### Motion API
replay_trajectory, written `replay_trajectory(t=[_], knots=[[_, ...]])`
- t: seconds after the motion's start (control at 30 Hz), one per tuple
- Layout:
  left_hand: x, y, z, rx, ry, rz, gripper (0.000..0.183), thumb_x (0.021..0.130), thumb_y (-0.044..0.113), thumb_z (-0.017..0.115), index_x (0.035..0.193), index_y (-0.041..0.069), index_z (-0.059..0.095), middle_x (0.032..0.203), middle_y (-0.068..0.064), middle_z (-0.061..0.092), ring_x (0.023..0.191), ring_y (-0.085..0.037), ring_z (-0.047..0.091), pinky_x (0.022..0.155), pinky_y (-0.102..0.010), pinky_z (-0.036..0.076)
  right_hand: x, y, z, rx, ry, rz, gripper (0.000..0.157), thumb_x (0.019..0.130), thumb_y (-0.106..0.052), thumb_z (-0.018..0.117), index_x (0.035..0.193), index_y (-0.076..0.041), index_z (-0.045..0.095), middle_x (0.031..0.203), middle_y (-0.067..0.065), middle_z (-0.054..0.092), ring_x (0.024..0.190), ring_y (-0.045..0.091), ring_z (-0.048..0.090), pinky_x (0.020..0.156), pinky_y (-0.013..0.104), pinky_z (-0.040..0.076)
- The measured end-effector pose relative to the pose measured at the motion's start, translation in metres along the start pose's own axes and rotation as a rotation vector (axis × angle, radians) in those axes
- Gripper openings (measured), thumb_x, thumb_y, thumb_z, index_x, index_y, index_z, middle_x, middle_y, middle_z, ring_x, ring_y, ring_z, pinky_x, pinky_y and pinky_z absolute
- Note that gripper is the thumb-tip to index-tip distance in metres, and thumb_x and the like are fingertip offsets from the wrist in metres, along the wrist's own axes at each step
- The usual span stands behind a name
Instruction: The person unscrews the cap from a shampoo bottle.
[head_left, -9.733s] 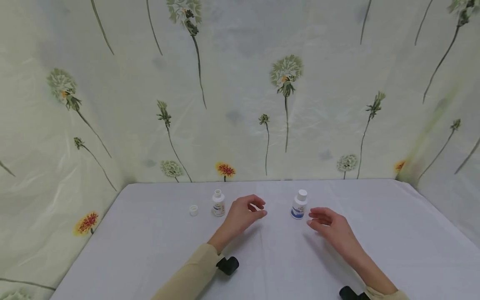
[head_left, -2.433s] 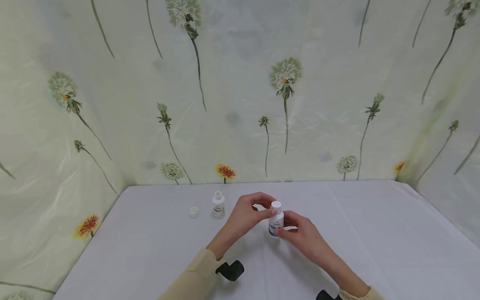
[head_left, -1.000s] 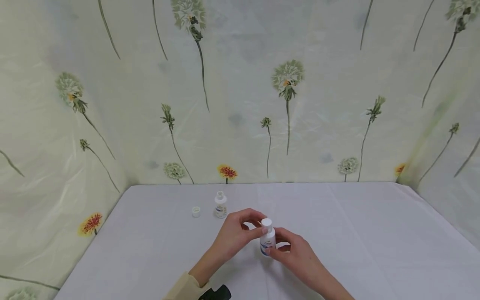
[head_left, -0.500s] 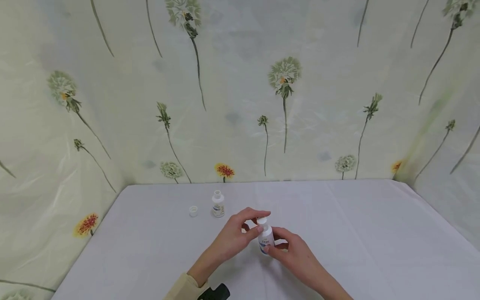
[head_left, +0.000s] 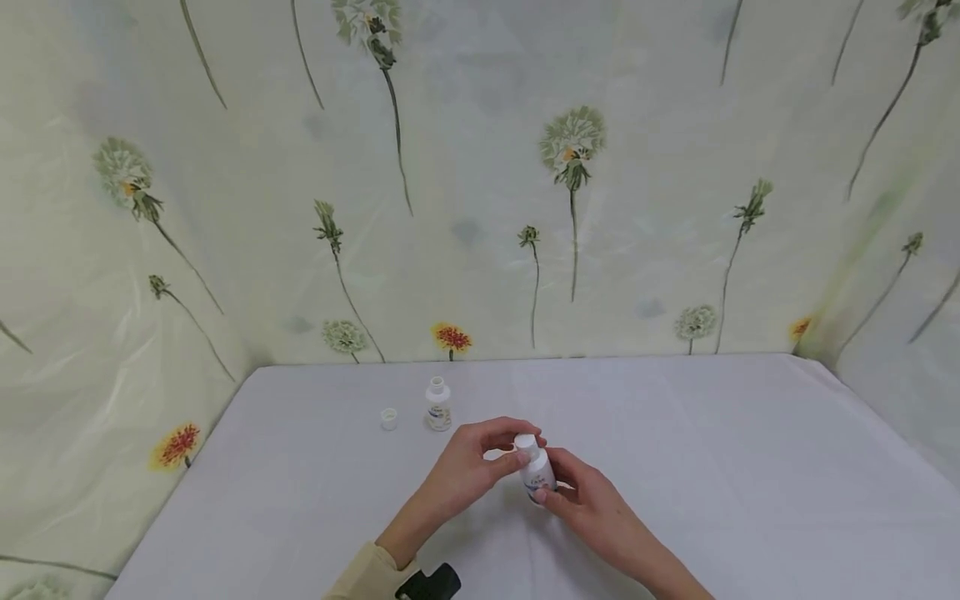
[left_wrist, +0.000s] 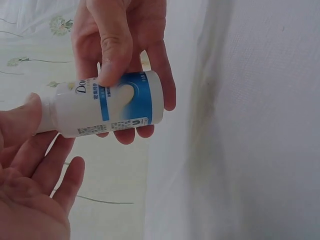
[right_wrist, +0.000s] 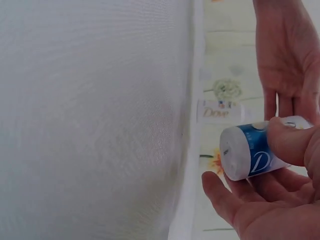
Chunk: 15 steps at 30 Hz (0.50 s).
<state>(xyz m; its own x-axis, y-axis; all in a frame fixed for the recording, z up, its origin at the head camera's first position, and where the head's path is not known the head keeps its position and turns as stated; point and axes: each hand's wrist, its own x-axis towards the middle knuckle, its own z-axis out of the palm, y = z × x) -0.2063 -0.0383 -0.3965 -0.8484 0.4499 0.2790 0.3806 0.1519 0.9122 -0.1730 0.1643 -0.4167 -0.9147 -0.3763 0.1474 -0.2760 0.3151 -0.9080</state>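
Lying between the two hands at lower centre of the head view, the white bottle tilts, its long axis slanting from upper left, the cap end, to lower right. The left hand, nearer the cap, has its grip pinched on it; the right hand clamps its grip around the bottle's lower part.
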Motion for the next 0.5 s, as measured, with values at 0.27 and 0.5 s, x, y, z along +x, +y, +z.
replay_trajectory(t=[0.27,0.5], knots=[[0.0021,0.0022,-0.0010,-0.090,0.085,-0.090,0.027,0.086,0.013,0.076,0.114,0.014,0.073,0.103,0.002,0.074,0.107,-0.009,0.065,0.089,-0.038,0.047,-0.0024,-0.0033,0.0026,-0.067,0.055,-0.028,0.044,0.090,-0.020,0.073,0.129,-0.010,0.057,0.120,0.007,0.063,0.111,0.027,0.061,0.089,0.031,0.052],[0.0024,0.0033,0.0015,-0.061,0.115,-0.097,0.027,0.085,0.020,0.079,0.111,0.020,0.074,0.101,0.007,0.074,0.094,-0.012,0.067,0.077,-0.029,0.050,0.0006,-0.0085,0.0019,-0.133,0.106,0.041,0.043,0.087,-0.018,0.076,0.126,-0.015,0.060,0.121,0.002,0.064,0.110,0.022,0.062,0.090,0.034,0.052]])
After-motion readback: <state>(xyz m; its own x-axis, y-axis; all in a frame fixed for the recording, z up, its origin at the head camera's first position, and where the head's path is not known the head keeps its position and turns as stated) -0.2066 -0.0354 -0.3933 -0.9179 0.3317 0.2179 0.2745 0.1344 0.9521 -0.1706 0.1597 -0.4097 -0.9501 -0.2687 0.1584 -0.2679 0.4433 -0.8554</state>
